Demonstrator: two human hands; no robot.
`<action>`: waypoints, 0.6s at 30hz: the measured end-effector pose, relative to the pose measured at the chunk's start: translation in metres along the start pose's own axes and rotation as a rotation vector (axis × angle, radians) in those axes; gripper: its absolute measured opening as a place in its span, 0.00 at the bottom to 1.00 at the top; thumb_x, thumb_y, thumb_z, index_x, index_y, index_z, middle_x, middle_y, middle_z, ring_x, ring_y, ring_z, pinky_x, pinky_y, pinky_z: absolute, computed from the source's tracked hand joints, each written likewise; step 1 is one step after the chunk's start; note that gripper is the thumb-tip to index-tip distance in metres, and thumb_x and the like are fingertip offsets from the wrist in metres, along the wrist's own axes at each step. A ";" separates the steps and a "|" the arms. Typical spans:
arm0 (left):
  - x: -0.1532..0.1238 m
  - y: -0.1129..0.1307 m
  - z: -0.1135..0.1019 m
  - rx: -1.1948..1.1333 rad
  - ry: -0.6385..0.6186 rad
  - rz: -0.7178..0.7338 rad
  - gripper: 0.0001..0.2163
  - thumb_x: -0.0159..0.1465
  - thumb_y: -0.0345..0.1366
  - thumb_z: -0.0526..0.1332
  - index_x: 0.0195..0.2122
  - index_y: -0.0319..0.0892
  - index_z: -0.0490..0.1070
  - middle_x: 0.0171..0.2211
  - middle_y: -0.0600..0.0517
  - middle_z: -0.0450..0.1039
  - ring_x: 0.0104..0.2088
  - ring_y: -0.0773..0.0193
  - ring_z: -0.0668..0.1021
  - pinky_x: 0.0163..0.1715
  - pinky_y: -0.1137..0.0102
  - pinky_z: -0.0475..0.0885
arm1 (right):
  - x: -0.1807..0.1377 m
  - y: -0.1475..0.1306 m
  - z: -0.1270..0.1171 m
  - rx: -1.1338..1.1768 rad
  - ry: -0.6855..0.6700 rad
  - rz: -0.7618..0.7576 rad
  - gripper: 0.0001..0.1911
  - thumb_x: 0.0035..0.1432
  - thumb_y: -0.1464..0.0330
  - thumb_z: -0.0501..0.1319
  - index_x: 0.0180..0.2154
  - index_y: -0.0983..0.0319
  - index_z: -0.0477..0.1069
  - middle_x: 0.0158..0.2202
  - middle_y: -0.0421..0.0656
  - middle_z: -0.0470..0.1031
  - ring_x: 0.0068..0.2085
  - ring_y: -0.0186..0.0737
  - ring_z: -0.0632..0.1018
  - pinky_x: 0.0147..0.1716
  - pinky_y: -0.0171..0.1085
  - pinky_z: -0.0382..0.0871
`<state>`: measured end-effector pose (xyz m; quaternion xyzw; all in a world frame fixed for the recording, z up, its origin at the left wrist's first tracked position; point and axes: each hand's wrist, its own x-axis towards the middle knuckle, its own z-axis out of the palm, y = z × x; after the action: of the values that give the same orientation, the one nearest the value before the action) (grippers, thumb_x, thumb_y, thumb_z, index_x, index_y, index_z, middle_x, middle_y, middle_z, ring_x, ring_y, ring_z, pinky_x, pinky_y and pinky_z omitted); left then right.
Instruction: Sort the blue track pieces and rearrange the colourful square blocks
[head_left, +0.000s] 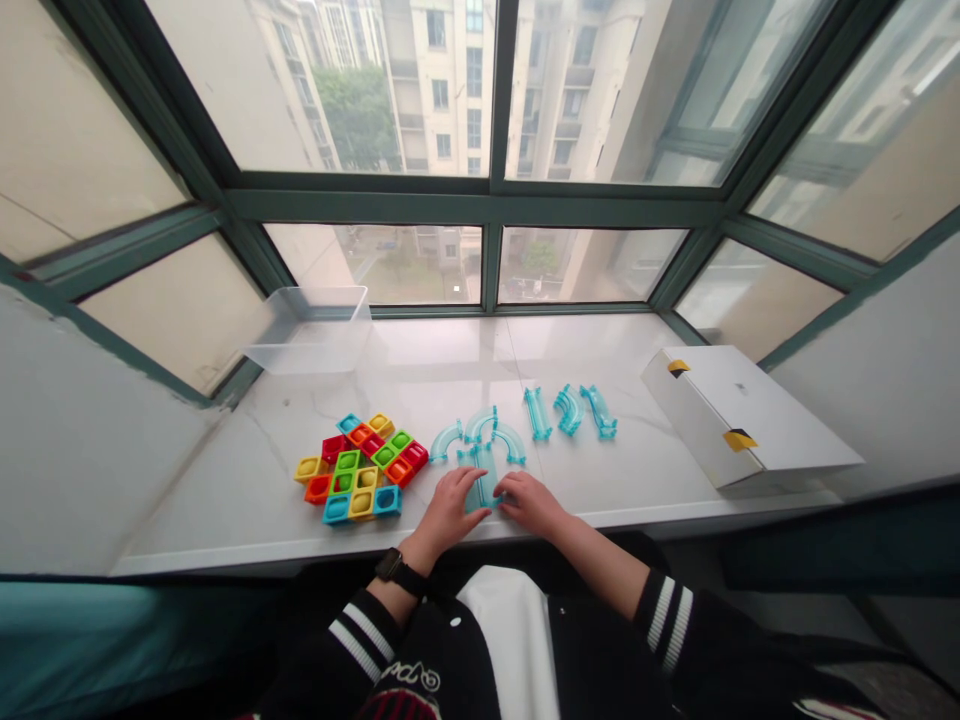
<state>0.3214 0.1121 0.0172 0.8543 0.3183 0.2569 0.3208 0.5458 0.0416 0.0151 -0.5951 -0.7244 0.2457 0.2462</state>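
Note:
Clear blue straight track pieces [486, 462] lie side by side near the front edge of the sill, partly covered by my fingers. My left hand [452, 505] grips them from the left, its thumb low and its fingers curled over the top. On the right side, my right hand [531, 502] has its bent fingers closed against the same pieces. Just beyond are curved blue track pieces [445, 441], one of them [510, 443] close above my right hand. Farther right stand a straight track piece [537, 414], a curved one [569, 410] and another blue piece [599, 412].
Colourful square blocks [347, 470] with round tops or hollows cluster left of my hands. A clear plastic bin [315, 355] sits at the back left. At the right is a white box [750, 410] with yellow-and-black tabs. Windows [487, 210] border the white sill [600, 480].

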 end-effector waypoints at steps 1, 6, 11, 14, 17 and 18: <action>-0.001 -0.002 0.000 0.021 -0.018 0.000 0.30 0.59 0.34 0.73 0.63 0.53 0.70 0.60 0.45 0.73 0.61 0.46 0.75 0.63 0.46 0.70 | -0.001 0.000 -0.001 0.014 0.007 0.004 0.13 0.57 0.78 0.69 0.41 0.58 0.80 0.42 0.43 0.79 0.44 0.44 0.79 0.48 0.42 0.73; -0.002 -0.007 -0.003 0.024 -0.044 0.009 0.32 0.59 0.31 0.72 0.65 0.53 0.68 0.61 0.44 0.71 0.62 0.46 0.74 0.63 0.46 0.71 | -0.007 -0.001 -0.014 0.144 0.028 0.015 0.10 0.58 0.75 0.68 0.40 0.56 0.79 0.41 0.41 0.79 0.41 0.39 0.79 0.44 0.38 0.74; -0.001 -0.008 -0.007 0.034 -0.052 0.000 0.35 0.60 0.31 0.71 0.68 0.53 0.64 0.62 0.44 0.70 0.62 0.46 0.74 0.63 0.46 0.71 | -0.017 -0.003 -0.031 0.301 0.051 0.014 0.07 0.59 0.73 0.66 0.40 0.57 0.78 0.41 0.40 0.80 0.39 0.38 0.80 0.41 0.37 0.76; 0.000 -0.007 -0.007 0.050 -0.046 -0.021 0.36 0.60 0.31 0.71 0.69 0.53 0.63 0.62 0.44 0.71 0.61 0.45 0.74 0.63 0.45 0.71 | -0.022 -0.005 -0.040 0.364 0.097 0.006 0.06 0.61 0.71 0.66 0.41 0.56 0.78 0.42 0.41 0.81 0.40 0.39 0.81 0.42 0.38 0.77; 0.003 0.005 -0.012 0.059 -0.002 0.009 0.30 0.62 0.33 0.70 0.66 0.52 0.67 0.63 0.43 0.70 0.64 0.44 0.72 0.64 0.43 0.70 | -0.024 -0.007 -0.049 0.380 0.158 -0.014 0.05 0.63 0.67 0.66 0.42 0.56 0.79 0.43 0.43 0.81 0.42 0.41 0.82 0.42 0.39 0.78; 0.005 0.012 -0.016 0.059 0.030 0.028 0.27 0.64 0.34 0.68 0.64 0.51 0.69 0.64 0.43 0.69 0.65 0.44 0.71 0.65 0.43 0.69 | -0.025 -0.009 -0.052 0.383 0.180 -0.024 0.05 0.64 0.66 0.66 0.42 0.56 0.79 0.43 0.43 0.82 0.42 0.41 0.82 0.42 0.39 0.78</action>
<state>0.3186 0.1148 0.0371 0.8637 0.3187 0.2647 0.2871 0.5774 0.0192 0.0586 -0.5482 -0.6467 0.3218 0.4216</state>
